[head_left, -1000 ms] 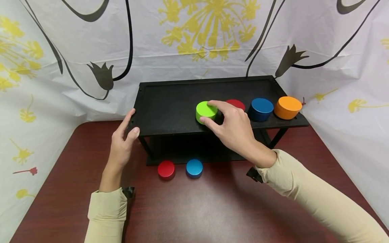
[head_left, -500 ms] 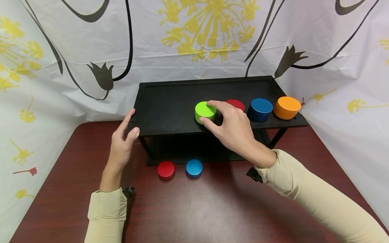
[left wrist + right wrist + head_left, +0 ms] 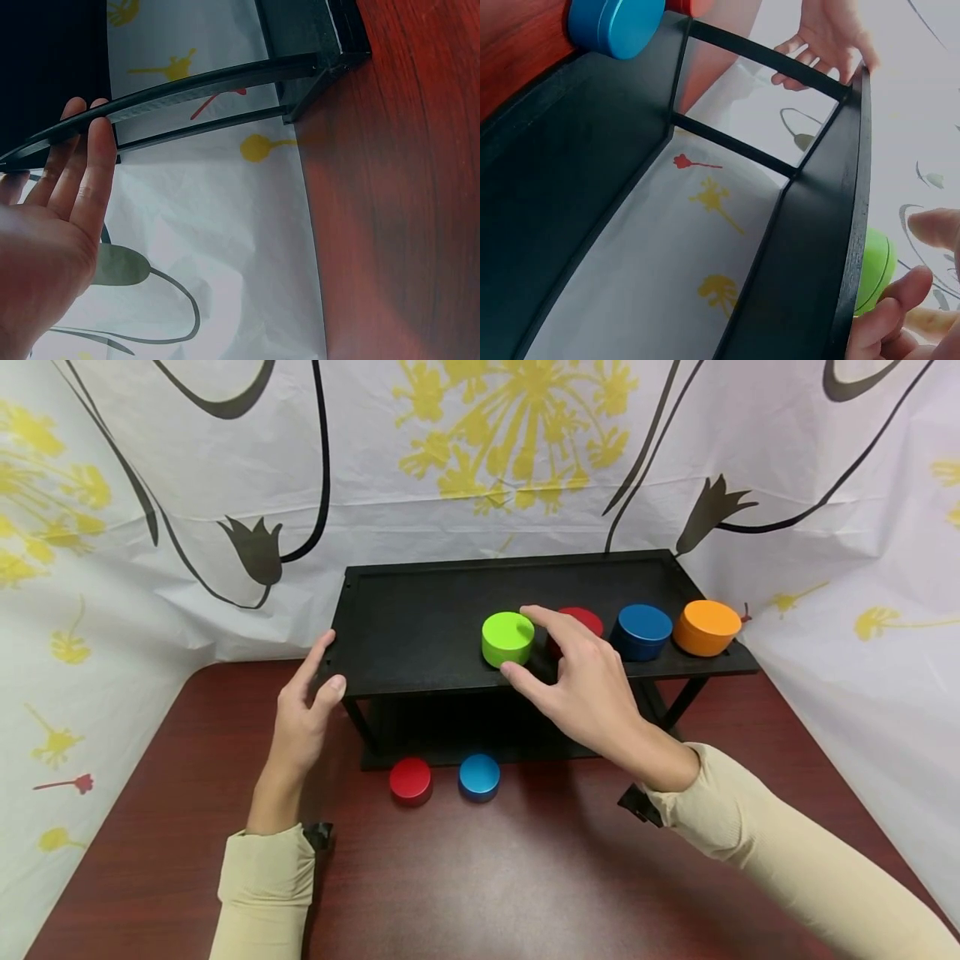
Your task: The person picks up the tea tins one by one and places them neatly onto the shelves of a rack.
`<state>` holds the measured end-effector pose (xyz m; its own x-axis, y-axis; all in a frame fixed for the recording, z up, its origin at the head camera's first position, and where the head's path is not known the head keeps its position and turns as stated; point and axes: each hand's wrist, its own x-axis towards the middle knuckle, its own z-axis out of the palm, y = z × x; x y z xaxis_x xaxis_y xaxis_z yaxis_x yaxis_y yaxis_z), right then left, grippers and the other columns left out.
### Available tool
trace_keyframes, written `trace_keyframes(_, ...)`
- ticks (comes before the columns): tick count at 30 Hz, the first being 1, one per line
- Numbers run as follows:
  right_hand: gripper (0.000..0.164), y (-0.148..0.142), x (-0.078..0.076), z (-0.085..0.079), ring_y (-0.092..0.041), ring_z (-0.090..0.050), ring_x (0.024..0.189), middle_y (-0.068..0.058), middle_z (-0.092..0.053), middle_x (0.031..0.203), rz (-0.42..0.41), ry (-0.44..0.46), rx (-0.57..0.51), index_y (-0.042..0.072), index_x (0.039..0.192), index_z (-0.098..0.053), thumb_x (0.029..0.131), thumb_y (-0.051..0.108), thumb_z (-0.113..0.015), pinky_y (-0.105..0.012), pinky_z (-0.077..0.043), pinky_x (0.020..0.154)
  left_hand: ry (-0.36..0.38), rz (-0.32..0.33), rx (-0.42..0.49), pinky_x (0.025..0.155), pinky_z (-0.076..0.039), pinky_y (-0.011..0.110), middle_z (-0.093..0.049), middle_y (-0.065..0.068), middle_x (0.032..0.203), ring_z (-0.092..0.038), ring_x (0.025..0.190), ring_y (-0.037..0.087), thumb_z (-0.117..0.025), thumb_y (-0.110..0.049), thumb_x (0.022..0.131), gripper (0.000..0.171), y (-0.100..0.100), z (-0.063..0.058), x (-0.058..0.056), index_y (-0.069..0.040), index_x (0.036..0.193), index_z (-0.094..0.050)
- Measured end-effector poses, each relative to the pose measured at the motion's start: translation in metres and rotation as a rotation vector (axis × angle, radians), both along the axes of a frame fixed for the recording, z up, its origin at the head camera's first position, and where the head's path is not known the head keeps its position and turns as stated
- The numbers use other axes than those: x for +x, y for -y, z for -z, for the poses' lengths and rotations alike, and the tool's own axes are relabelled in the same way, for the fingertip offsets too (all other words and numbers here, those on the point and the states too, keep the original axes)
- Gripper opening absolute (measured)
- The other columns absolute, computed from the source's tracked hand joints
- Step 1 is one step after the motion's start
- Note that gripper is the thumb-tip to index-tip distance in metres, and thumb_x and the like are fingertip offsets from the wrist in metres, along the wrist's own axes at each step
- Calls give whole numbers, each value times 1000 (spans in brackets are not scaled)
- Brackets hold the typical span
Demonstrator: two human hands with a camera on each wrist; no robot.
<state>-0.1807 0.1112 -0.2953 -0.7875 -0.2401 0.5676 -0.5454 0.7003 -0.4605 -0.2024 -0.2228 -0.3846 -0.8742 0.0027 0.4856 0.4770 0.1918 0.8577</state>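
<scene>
A lime-green round tin (image 3: 507, 639) sits on the upper board of a black two-level shelf (image 3: 420, 627). My right hand (image 3: 588, 681) is just right of it, thumb and index finger spread apart, with a gap to the tin visible in the head view. Behind that hand a dark red tin (image 3: 580, 621) is partly hidden. A dark blue tin (image 3: 642, 632) and an orange tin (image 3: 707, 628) continue the row to the right. At the shelf's left front corner, my left hand (image 3: 300, 714) rests on the edge, its fingers (image 3: 94, 180) nearly straight against the side rail.
On the brown table (image 3: 480, 877), before the shelf's lower board, stand a smaller red tin (image 3: 411, 781) and a light blue tin (image 3: 479, 777). White patterned sheeting (image 3: 480, 468) hangs behind and at both sides.
The right thumb and fingers have come away from the green tin, and the hand has shifted slightly right. The tin stays in place. My left hand has not moved.
</scene>
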Motion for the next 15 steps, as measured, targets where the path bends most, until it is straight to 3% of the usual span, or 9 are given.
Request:
trace_keyframes(4, 60, -4, 7, 3, -9, -41, 50, -2, -63, 128, -19, -41, -40, 15, 140, -57, 86, 29, -78, -27, -37, 49, 8, 2, 5, 109, -33, 21, -44, -5, 152, -41, 137, 14, -54, -15, 98, 54, 0, 0, 0, -23, 151, -46)
trace_keyframes(15, 50, -8, 33, 15, -5, -40, 51, -3, -64, 113, -131, -98, -111, 11, 129, -63, 83, 19, -80, -17, -35, 51, 2, 2, 5, 110, -31, 22, -43, -4, 153, -39, 139, 15, -54, -14, 98, 54, 0, 0, 0, -22, 151, -46)
